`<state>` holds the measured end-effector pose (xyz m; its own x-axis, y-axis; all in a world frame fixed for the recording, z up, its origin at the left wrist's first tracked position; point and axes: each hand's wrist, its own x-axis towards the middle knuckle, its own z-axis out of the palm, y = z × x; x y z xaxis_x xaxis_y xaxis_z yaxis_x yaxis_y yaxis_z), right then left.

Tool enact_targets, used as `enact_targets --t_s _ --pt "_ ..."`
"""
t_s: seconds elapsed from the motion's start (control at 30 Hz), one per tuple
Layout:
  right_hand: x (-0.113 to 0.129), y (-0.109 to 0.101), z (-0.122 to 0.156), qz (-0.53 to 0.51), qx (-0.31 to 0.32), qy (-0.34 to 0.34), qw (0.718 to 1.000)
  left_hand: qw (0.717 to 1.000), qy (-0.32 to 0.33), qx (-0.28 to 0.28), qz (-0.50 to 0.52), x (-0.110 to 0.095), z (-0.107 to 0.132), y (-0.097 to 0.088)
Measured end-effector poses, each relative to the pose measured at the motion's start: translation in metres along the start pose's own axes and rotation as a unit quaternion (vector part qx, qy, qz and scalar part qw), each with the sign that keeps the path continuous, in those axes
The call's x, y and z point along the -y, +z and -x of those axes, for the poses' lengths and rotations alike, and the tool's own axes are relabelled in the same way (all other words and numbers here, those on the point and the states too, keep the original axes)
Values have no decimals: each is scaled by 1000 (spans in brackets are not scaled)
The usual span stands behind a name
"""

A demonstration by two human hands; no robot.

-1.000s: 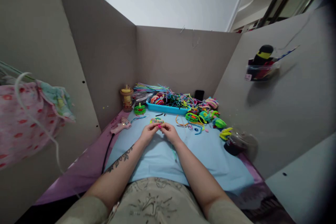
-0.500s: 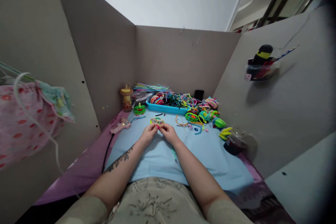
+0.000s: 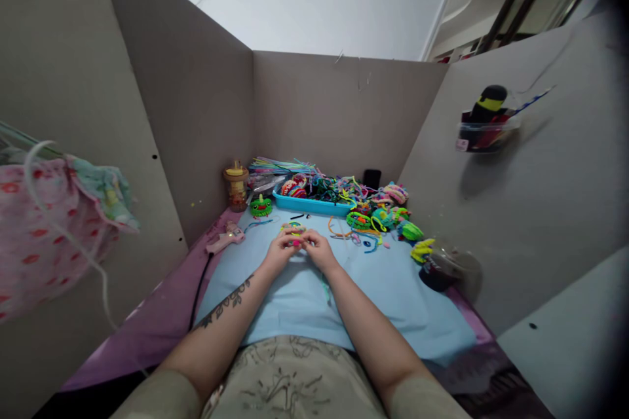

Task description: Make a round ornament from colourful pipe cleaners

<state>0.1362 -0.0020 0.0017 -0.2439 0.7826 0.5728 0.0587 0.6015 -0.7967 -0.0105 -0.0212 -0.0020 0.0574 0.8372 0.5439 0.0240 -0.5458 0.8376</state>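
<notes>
Both hands meet over the middle of the blue cloth [image 3: 289,301]. My left hand [image 3: 281,251] is closed, its fingertips pinching a small bright pink piece [image 3: 296,243] whose kind I cannot make out. My right hand [image 3: 317,250] is closed too, its fingertips touching the pink piece from the right. Just beyond the fingers lies a yellow, green and pink fuzzy piece [image 3: 293,228], partly hidden by the hands. A teal strand [image 3: 325,289] lies on the cloth beside my right wrist.
A blue tray [image 3: 314,205] of colourful pipe cleaners stands at the back. At left lie a pink glue gun [image 3: 225,239] and a green fuzzy figure [image 3: 261,207]. Several fuzzy pieces [image 3: 410,230] and a dark tub [image 3: 437,273] line the right. Grey panels [image 3: 334,105] enclose the table.
The fingers have shifted slightly around the pink piece, which now shows more clearly between them. Things on the table have not moved.
</notes>
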Motion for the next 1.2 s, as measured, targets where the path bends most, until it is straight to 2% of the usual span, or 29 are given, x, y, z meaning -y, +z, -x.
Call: enact_targets --t_s 0.1,0.17,0.27,0.37,0.43,0.53,0.63,0.73,0.8,0.87,0.93,1.0,1.07,1.13,1.2 --pt "5 -2 1 49 -27 -38 998 996 43 5 -73 -13 -3 0" --pt "5 -4 3 73 -63 -35 995 986 103 23 -127 -29 -7 -1" --pt "4 -7 4 82 -127 -12 988 953 200 53 -221 -57 -13 -6" --pt "3 -8 5 68 -155 -8 985 924 238 66 -293 -73 -17 -12" --pt "4 -8 4 67 -148 -14 987 924 226 66 -301 -71 -20 -14" --pt "8 -6 2 89 -121 -23 988 949 186 65 -247 -60 -29 -15" --pt "8 -6 1 106 -110 -20 988 969 156 13 -193 -54 -43 -17" --pt "6 -6 0 111 -118 -7 987 964 164 -41 -204 -63 -54 -26" --pt "3 -5 1 116 -104 0 988 956 172 -48 -234 -68 -56 -34" --pt "1 -1 2 128 -53 -5 990 947 155 -35 -279 -66 -53 -42" --pt "-2 4 3 158 25 -25 987 935 102 -11 -338 -54 -47 -48" --pt "-6 9 4 204 99 -44 973 919 18 0 -393 -35 -39 -53" --pt "-11 11 4 252 138 -42 957 908 -58 -23 -413 -14 -34 -56" --pt "-16 9 3 298 119 -9 947 906 -96 -54 -409 2 -29 -59" --pt "-21 5 1 336 53 44 939 907 -100 -75 -402 11 -26 -60"
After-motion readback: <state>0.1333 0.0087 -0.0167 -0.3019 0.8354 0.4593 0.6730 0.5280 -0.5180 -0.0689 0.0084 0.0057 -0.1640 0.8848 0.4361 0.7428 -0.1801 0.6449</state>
